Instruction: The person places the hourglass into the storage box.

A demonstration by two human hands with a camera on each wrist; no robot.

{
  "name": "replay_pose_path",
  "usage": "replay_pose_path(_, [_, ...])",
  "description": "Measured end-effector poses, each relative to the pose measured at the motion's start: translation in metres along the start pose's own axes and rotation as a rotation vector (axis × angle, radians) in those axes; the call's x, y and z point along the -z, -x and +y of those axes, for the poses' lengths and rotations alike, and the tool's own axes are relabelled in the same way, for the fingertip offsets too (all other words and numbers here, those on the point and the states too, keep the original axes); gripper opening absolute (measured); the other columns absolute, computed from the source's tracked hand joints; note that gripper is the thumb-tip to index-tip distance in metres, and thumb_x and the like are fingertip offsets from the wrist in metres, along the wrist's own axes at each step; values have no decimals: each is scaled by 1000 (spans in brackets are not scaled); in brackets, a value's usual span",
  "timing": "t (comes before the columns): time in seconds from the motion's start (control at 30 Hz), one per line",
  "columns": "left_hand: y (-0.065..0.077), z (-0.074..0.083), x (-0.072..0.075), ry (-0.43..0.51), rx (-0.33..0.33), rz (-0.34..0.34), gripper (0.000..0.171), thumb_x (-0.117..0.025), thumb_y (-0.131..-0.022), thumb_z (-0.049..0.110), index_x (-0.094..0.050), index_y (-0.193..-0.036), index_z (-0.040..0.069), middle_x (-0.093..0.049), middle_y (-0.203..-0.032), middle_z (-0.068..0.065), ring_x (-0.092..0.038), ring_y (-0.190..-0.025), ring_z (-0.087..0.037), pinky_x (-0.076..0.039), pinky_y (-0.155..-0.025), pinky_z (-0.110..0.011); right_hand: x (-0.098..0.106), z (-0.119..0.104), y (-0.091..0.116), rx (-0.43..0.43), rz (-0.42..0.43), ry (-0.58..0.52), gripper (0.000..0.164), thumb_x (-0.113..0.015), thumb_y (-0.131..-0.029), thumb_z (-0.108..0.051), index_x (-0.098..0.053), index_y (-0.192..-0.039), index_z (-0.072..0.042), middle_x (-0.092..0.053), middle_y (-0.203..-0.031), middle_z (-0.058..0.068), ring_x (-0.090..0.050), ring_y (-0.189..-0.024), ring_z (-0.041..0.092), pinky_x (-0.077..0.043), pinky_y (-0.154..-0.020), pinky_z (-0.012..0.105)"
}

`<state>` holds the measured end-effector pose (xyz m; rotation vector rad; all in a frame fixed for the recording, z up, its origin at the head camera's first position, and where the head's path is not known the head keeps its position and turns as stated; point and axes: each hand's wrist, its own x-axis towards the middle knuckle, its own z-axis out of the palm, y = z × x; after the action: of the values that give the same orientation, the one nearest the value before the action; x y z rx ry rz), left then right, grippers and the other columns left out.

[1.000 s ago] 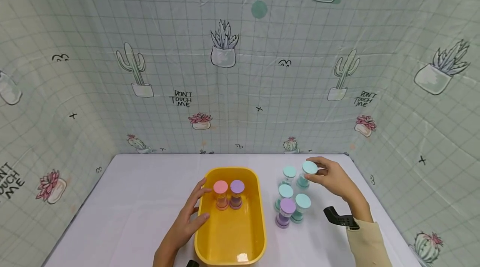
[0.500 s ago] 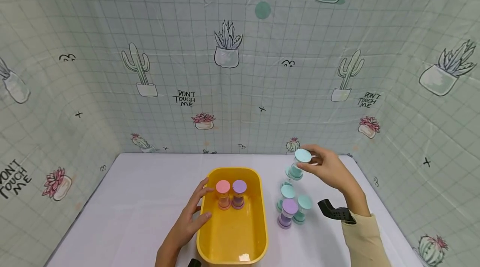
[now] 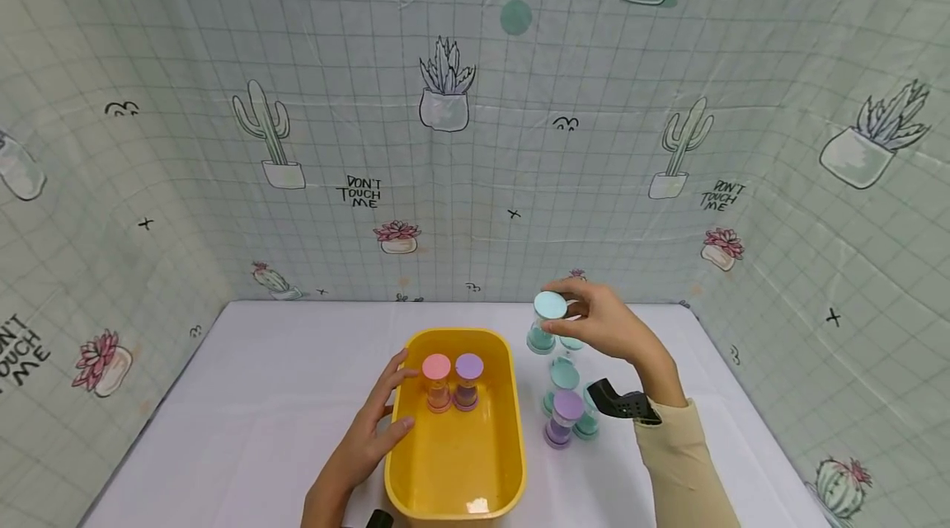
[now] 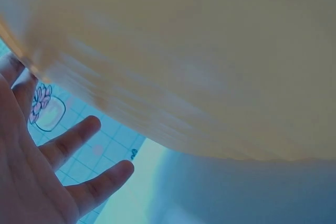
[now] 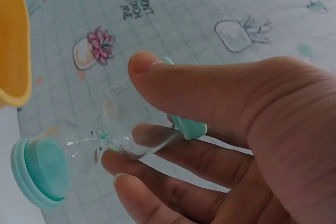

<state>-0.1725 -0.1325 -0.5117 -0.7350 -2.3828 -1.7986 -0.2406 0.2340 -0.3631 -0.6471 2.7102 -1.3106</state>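
One teal hourglass (image 3: 545, 323) pinched in the right hand (image 3: 607, 322), now nearer the tray (image 3: 454, 462), left hand (image 3: 369, 426) spread at its rim.

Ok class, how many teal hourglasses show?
4: one teal hourglass in the right hand, a second partly hidden under it, a third behind the purple hourglass, a fourth to its right.

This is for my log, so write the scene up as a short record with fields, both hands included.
Right hand: right hand holds a teal hourglass, raised off the table
Left hand: left hand at the left rim of the yellow tray, fingers spread
In tray: pink hourglass and purple hourglass, upright side by side
Right of tray: three teal hourglasses, partly hidden, and a second purple hourglass
Backdrop: grid-patterned cloth printed with potted plants
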Motion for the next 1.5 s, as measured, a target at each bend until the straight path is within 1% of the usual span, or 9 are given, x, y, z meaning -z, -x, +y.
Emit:
replay_pose_path(0.07, [-1,0,-1,-3,4,3,51,-56,-99,15,-45,-149,11,-19,-171,-15,-33,-137,9,-46,-96,-62,-5,-4,-3,7,-8,-11,54,-78,-93,-24,-59,-140,-5,-66,-127,15,-71,-108,29,-60,-85,38])
replay_pose_path(0.2, [-1,0,-3,-14,14,13,52,-56,-99,12,-45,-150,13,-19,-172,-14,-34,-139,5,-46,-96,-58,-14,-12,-8,35,-32,-17,55,-78,-92,-26,-59,-140,-6,-66,-128,13,-71,-106,26,-60,-89,41])
replay_pose_path(0.33, [-1,0,-4,-22,15,17,52,-56,-99,13,-45,-150,13,-19,-172,-13,-33,-140,7,-46,-96,-58,-22,-21,-13,70,-55,-25,53,-79,-91,-25,-61,-138,-7,-67,-129,12,-71,-103,23,-59,-92,43])
replay_pose_path(0.6, [1,1,-1,-41,-8,28,51,-56,-99,11,-46,-149,11,-21,-171,-15,-28,-140,13,-48,-94,-54,-40,-36,-25,108,-160,-50,48,-76,-94,-24,-61,-137,-9,-68,-126,9,-70,-102,20,-58,-94,38])
replay_pose_path(0.83, [0,-1,0,-51,-24,13,51,-56,-99,15,-46,-149,11,-21,-171,-15,-28,-143,10,-48,-93,-62,-56,-50,-35,120,-243,-25,48,-75,-93,-22,-61,-137,-9,-67,-128,7,-70,-102,18,-59,-91,34])
replay_pose_path(0.93, [-1,-1,2,-65,-31,6,50,-56,-99,14,-46,-149,10,-22,-171,-15,-30,-146,3,-49,-92,-61,-63,-53,-40,152,-287,-10,44,-74,-93,-17,-62,-134,-8,-67,-126,7,-70,-100,16,-59,-92,33])
replay_pose_path(1.13, [-1,2,5,-92,-6,-20,50,-57,-100,18,-46,-148,10,-22,-171,-14,-35,-148,-40,-48,-94,-60,-70,-59,-45,169,-367,7,38,-75,-93,-11,-64,-129,-8,-68,-125,7,-70,-101,15,-57,-94,30])
replay_pose_path(1.2, [-1,4,6,-94,-2,-25,50,-58,-100,19,-46,-148,11,-21,-171,-15,-34,-146,-49,-48,-94,-62,-71,-61,-47,177,-389,22,39,-75,-92,-11,-64,-129,-7,-68,-125,7,-70,-102,15,-57,-94,30])
replay_pose_path(1.5, [-1,8,8,-113,17,-39,51,-58,-100,17,-46,-150,21,-19,-172,-14,-32,-147,-54,-47,-94,-71,-84,-73,-54,189,-502,168,42,-79,-90,-16,-65,-128,-9,-70,-121,1,-68,-102,12,-55,-88,21])
